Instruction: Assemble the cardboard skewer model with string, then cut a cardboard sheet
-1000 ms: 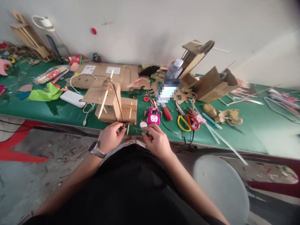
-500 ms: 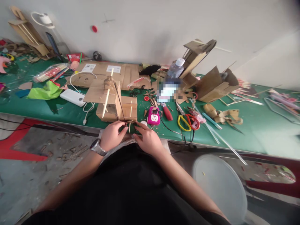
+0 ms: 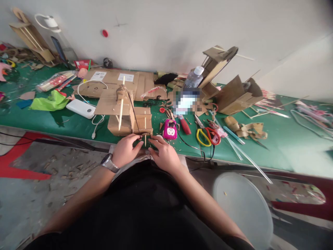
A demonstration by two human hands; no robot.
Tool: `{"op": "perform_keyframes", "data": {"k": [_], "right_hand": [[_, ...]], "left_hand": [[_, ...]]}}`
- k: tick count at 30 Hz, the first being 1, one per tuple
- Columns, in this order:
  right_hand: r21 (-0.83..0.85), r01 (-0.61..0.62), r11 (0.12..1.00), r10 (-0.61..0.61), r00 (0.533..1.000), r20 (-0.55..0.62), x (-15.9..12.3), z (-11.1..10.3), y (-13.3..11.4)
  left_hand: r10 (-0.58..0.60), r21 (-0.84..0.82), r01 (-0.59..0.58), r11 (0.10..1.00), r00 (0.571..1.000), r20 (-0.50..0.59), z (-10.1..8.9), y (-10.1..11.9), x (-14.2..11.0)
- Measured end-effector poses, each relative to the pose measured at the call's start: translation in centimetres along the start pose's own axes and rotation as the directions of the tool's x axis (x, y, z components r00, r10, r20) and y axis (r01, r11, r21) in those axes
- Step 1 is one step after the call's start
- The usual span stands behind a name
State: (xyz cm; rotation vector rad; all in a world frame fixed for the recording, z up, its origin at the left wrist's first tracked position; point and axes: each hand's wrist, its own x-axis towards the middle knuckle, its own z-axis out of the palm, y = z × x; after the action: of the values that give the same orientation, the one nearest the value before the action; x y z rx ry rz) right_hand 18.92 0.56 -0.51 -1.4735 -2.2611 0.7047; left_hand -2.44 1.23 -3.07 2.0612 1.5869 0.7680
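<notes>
At the table's front edge stands a cardboard model (image 3: 118, 121) with wooden sticks through it. A dark cord (image 3: 133, 113) runs from the wheel-like top piece (image 3: 122, 93) down to my fingers. My left hand (image 3: 127, 149), with a watch (image 3: 109, 162) on the wrist, pinches the cord left of a short wooden stick (image 3: 145, 139). On the stick's other side my right hand (image 3: 165, 152) has its thumb and fingers closed at the cord's other part. Between both hands the cord arches over the stick. My fingertips partly hide the cord.
Right of the model lie a pink power socket (image 3: 170, 129), a red-handled tool (image 3: 185, 125), and scissors with yellow (image 3: 203, 137) and red handles. A white power bank (image 3: 80, 108) with a cable lies left. Behind stand a bottle (image 3: 194, 78) and cardboard structures. A round stool (image 3: 243, 208) is below.
The cord between my hands now bows upward into a small arch around the short stick. My hands have stayed nearly in place, and the view has shifted slightly.
</notes>
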Motion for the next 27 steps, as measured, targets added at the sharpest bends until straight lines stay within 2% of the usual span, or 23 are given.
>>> {"op": "perform_keyframes", "data": {"k": [7, 14, 21, 27], "right_hand": [[-0.026, -0.005, 1.0, 0.005, 1.0, 0.026, 0.7, 0.3, -0.4], [-0.107, -0.058, 0.993, 0.064, 0.997, 0.047, 0.9, 0.4, -0.8], [-0.27, -0.09, 0.959, 0.111, 0.992, 0.063, 1.1, 0.6, -1.2], [-0.344, -0.109, 0.933, 0.129, 0.991, 0.036, 1.1, 0.8, -1.3]], "left_hand": [[-0.002, -0.007, 0.002, 1.0, 1.0, -0.011, 0.0, 0.1, -0.1], [0.005, -0.014, -0.005, 1.0, 1.0, -0.006, -0.1, 0.0, -0.1], [-0.056, -0.083, 0.054, 0.995, 0.998, -0.023, -0.5, -0.2, -0.7], [-0.106, -0.095, 0.101, 0.99, 0.993, -0.058, -0.9, -0.1, -1.0]]}}
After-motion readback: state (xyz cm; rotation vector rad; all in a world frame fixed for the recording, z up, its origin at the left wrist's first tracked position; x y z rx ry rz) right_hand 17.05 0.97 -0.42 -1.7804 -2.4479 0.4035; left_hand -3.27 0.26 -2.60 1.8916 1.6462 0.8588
